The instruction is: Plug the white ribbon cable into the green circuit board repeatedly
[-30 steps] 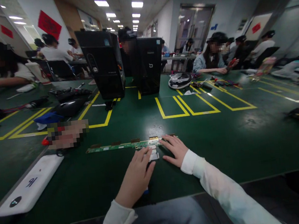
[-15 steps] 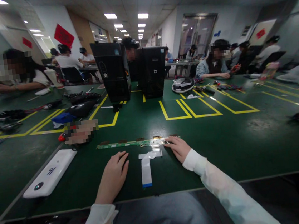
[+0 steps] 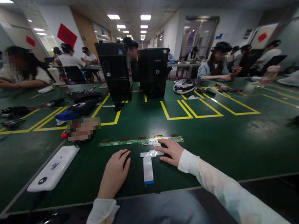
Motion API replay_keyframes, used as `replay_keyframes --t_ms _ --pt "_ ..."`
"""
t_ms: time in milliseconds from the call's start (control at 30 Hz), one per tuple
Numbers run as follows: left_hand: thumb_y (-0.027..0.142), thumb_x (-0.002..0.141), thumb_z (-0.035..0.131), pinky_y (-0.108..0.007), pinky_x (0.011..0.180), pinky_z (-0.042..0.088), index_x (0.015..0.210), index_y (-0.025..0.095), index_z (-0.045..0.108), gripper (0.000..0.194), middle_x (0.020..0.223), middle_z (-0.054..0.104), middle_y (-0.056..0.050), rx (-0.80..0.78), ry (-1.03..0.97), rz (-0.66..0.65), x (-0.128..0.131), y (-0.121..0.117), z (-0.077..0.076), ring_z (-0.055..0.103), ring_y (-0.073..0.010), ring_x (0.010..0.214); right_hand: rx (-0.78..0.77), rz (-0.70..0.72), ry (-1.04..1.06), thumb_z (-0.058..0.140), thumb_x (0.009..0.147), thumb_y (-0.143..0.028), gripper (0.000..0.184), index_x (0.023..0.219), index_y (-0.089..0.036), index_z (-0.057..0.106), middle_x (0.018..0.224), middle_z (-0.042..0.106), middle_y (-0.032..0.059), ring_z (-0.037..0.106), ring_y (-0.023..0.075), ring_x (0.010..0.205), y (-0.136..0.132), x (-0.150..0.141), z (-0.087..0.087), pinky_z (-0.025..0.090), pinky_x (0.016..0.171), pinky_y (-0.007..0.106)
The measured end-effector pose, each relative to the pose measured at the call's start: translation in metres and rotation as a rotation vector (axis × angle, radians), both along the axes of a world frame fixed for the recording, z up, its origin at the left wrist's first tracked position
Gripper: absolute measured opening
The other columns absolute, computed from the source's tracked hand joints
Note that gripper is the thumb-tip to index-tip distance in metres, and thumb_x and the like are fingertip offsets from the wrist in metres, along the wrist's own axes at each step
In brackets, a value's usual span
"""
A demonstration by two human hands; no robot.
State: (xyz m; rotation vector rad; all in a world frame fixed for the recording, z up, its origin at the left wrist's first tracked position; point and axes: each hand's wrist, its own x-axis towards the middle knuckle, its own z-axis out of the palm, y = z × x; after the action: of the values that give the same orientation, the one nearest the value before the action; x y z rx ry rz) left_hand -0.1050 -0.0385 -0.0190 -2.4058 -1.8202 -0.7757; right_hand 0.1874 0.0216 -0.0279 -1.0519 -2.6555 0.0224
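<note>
A long, narrow green circuit board (image 3: 131, 142) lies across the table in front of me. Near its middle, a white flat ribbon cable (image 3: 147, 166) with a blue end runs from the board's near side toward me. My right hand (image 3: 172, 151) has its fingers spread, the fingertips at the board's near edge and by the top of the cable. Whether they press on the connector there, I cannot tell. My left hand (image 3: 114, 173) rests on the table left of the cable, fingers extended and holding nothing.
A white power bank (image 3: 55, 169) lies at the left near a seam in the green tabletop (image 3: 214, 155). Two black computer towers (image 3: 116, 72) stand farther back among yellow tape outlines. Cables and tools lie beyond to the left; people sit at both sides.
My right hand has shifted left along the board, uncovering its right end and coming over the top of the ribbon cable. My left hand stays nearly still. The view has shifted slightly.
</note>
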Motion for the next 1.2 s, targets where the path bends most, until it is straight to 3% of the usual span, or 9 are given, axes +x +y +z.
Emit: replay_keyframes --t_ms 167,367,667,800,967,1200 --pt "0.032 0.093 0.040 -0.043 0.101 0.044 0.118 0.017 0.062 0.037 0.122 0.062 -0.011 0.015 0.003 0.001 -0.001 0.000 -0.002 0.055 -0.0241 0.115 0.003 0.020 0.014 0.051 0.091 -0.045 0.047 0.134 -0.026 0.053 0.144 0.041 0.0143 0.036 0.0277 0.134 -0.002 0.026 0.000 0.029 0.108 0.055" --pt "0.034 0.092 0.040 -0.044 0.099 0.046 0.117 0.018 0.063 0.037 0.121 0.063 -0.011 0.018 -0.029 -0.005 -0.001 0.000 -0.003 0.057 -0.0243 0.113 0.015 0.005 0.065 0.044 0.095 -0.045 0.043 0.132 -0.027 0.056 0.145 0.042 0.0121 0.038 0.0264 0.133 -0.005 0.111 -0.002 0.034 0.107 0.052" --pt "0.035 0.093 0.040 -0.045 0.102 0.044 0.120 0.014 0.062 0.040 0.123 0.061 -0.013 0.012 -0.018 -0.006 -0.002 0.001 -0.007 0.054 -0.0257 0.116 0.036 -0.312 0.165 0.041 0.092 -0.051 0.047 0.120 -0.024 0.066 0.137 0.052 0.0113 0.049 0.0280 0.126 -0.012 0.271 -0.022 0.040 0.104 0.048" --pt "0.034 0.093 0.041 -0.044 0.101 0.044 0.120 0.015 0.062 0.039 0.123 0.061 -0.013 0.014 -0.023 0.000 -0.003 0.001 -0.007 0.055 -0.0256 0.116 0.005 -0.503 0.171 0.041 0.087 -0.056 0.053 0.114 -0.021 0.070 0.135 0.054 0.0136 0.050 0.0300 0.124 -0.016 0.322 -0.023 0.039 0.106 0.047" --pt "0.034 0.093 0.040 -0.044 0.102 0.044 0.121 0.013 0.061 0.041 0.124 0.061 -0.014 0.005 -0.002 -0.003 -0.003 0.000 -0.007 0.054 -0.0259 0.117 -0.072 -0.775 0.104 0.045 0.083 -0.042 0.042 0.106 -0.021 0.073 0.129 0.059 0.0125 0.049 0.0284 0.126 -0.019 0.345 -0.013 0.037 0.108 0.042" --pt "0.034 0.093 0.040 -0.044 0.102 0.044 0.121 0.013 0.061 0.041 0.124 0.061 -0.014 0.013 0.009 0.004 -0.003 0.001 -0.008 0.054 -0.0260 0.117 -0.093 -1.036 -0.026 0.042 0.084 -0.029 0.046 0.122 -0.016 0.066 0.134 0.054 0.0163 0.044 0.0241 0.131 -0.017 0.342 -0.009 0.034 0.109 0.034"
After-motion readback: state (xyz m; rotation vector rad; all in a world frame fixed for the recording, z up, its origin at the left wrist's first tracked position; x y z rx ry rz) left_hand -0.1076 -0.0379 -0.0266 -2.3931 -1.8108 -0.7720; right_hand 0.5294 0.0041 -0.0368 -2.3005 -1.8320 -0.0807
